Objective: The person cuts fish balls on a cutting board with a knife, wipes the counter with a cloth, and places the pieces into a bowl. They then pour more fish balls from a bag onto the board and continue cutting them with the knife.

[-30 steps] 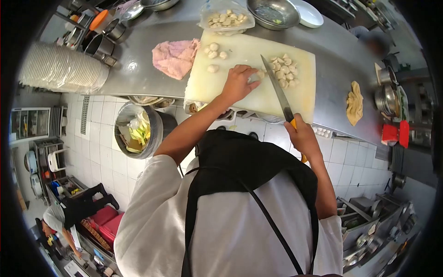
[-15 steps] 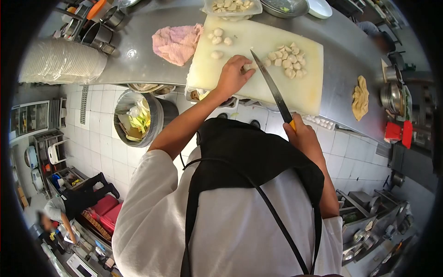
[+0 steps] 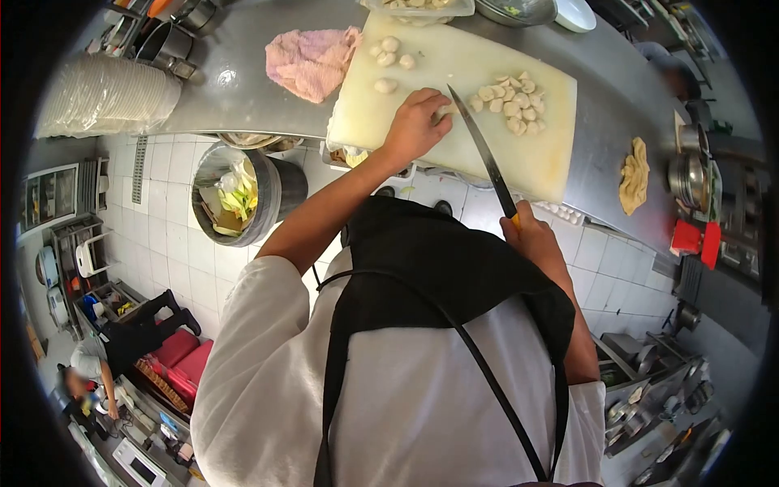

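Note:
On a pale cutting board (image 3: 462,166), my left hand (image 3: 418,128) has its fingers curled, thumb toward the knife. A pale ball, mostly hidden, seems to be pinched at the fingertips. My right hand (image 3: 537,235) grips the yellow-and-black handle of a long knife (image 3: 484,152). Its blade slants up and left over the board, tip just right of my left fingers. Several whole whitish balls, like fish balls (image 3: 387,59), lie at the upper left of the board; a single fish ball (image 3: 385,85) sits nearer my left hand. Right of the blade is a pile of cut pieces (image 3: 519,104).
A pink towel (image 3: 312,63) lies left of the board on the steel counter (image 3: 243,105). Beyond the board stand a clear plastic tub (image 3: 430,10) and a metal bowl (image 3: 515,11). A yellowish cloth (image 3: 634,177) rests at right. Below left is a waste bin (image 3: 260,195); another person (image 3: 122,341) is farther off.
The view has shifted slightly. The knife tip sits a little farther from my left fingers, while both hands keep nearly the same pose.

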The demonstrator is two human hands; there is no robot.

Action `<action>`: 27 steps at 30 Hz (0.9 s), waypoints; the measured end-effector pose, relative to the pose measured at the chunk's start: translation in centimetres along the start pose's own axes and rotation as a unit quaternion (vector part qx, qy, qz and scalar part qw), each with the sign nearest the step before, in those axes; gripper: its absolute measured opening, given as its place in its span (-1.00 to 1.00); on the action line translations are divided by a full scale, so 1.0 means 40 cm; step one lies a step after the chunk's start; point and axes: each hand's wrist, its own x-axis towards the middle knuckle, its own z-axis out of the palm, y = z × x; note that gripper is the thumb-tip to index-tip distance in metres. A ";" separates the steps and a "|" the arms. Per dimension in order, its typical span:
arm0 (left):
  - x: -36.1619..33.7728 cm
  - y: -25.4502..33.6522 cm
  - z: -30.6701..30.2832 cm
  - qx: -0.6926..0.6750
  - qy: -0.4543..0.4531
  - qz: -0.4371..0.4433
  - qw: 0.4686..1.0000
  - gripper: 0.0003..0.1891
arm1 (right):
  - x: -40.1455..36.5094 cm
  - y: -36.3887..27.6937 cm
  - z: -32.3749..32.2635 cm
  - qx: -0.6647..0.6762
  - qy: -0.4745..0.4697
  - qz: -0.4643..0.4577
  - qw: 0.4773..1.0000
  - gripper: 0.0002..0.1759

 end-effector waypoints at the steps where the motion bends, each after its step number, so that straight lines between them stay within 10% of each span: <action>1: 0.000 -0.001 0.000 0.002 0.000 0.000 1.000 -0.71 | 0.005 0.003 0.003 0.003 -0.007 0.003 1.000 -0.71; 27: -0.013 0.018 -0.014 0.008 0.022 0.000 1.000 -0.68 | 0.075 0.034 0.040 0.035 0.039 -0.021 0.998 -0.67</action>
